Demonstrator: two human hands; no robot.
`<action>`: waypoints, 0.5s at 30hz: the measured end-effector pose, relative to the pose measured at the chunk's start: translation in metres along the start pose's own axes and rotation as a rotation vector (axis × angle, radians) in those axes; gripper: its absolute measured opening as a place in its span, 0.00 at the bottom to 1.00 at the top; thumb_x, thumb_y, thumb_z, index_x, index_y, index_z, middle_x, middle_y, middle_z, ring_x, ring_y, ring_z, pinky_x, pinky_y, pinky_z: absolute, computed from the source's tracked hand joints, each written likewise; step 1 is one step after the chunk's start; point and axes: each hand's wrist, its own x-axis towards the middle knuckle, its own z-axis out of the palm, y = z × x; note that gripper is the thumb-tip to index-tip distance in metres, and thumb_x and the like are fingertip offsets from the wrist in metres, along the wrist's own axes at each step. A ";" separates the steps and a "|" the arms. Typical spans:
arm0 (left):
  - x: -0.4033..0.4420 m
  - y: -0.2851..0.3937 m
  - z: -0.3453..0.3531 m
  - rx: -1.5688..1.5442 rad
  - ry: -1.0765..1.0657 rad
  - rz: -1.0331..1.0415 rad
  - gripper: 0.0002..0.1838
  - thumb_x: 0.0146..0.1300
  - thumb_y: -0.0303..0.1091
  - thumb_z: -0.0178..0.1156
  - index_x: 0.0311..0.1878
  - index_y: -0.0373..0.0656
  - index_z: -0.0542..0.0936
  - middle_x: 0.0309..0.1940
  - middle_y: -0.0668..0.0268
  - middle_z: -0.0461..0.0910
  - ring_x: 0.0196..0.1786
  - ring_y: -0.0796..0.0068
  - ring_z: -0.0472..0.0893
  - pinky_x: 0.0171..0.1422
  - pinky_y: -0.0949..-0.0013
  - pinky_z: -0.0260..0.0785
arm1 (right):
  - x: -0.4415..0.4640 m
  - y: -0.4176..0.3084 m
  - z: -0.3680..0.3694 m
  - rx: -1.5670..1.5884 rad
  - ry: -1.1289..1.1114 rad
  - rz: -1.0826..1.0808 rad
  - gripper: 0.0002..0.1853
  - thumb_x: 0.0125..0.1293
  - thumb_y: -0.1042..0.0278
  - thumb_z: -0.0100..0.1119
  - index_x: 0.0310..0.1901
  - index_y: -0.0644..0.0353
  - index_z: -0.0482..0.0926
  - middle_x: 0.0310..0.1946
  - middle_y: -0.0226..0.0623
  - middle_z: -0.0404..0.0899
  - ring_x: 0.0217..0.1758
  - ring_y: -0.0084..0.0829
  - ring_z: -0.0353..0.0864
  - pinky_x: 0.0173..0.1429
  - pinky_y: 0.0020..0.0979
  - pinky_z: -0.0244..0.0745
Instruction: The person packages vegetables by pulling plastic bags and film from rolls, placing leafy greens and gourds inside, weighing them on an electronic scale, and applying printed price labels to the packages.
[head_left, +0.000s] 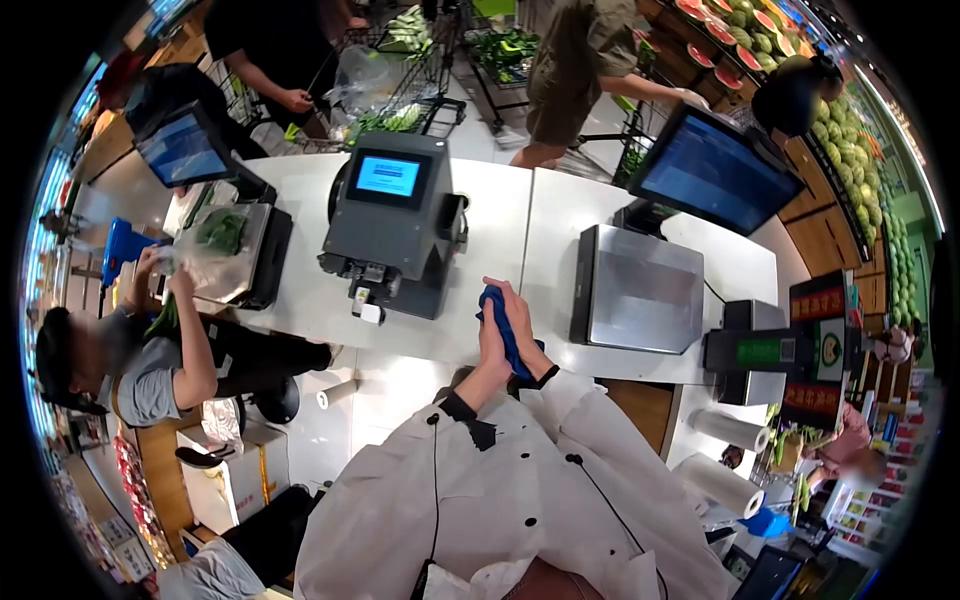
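A crumpled dark blue cloth [505, 325] is pressed between my two palms, just over the front edge of the white counter [490, 225]. My left hand [491, 350] lies against the cloth's left side, and my right hand [521, 318] holds it from the right. Ahead and to the left of my hands stands a grey label machine [385, 215] with a lit blue screen. The scale with a bare steel plate [645, 285] is to their right. The cloth hides parts of my fingers.
A seated co-worker [150, 365] on the left handles bagged greens on another scale [270, 255]. Monitors [715, 170] rise above the counter. Shoppers with carts [400, 80] stand beyond it. Rolls of plastic bags [730, 430] and a dark sign stand [765, 350] are at the right.
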 end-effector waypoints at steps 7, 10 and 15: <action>0.013 -0.017 0.026 -0.139 -0.017 -0.166 0.31 0.65 0.64 0.46 0.59 0.48 0.71 0.49 0.63 0.77 0.51 0.58 0.77 0.59 0.54 0.70 | -0.009 0.063 -0.050 -0.352 0.453 -0.765 0.23 0.76 0.59 0.35 0.61 0.69 0.69 0.52 0.43 0.77 0.55 0.40 0.76 0.62 0.37 0.69; 0.026 -0.025 0.021 -0.188 -0.069 -0.152 0.29 0.64 0.64 0.49 0.48 0.45 0.76 0.38 0.60 0.80 0.38 0.59 0.81 0.45 0.56 0.76 | -0.076 0.027 -0.094 -0.754 0.020 -0.791 0.20 0.73 0.65 0.45 0.62 0.62 0.69 0.61 0.48 0.70 0.66 0.39 0.68 0.67 0.35 0.62; -0.026 -0.031 0.052 -0.174 -0.420 -0.124 0.25 0.66 0.59 0.48 0.52 0.48 0.76 0.46 0.63 0.79 0.52 0.63 0.77 0.61 0.60 0.68 | -0.071 -0.007 -0.138 -0.744 0.095 -0.802 0.25 0.74 0.60 0.42 0.68 0.63 0.60 0.66 0.48 0.64 0.70 0.43 0.61 0.71 0.37 0.55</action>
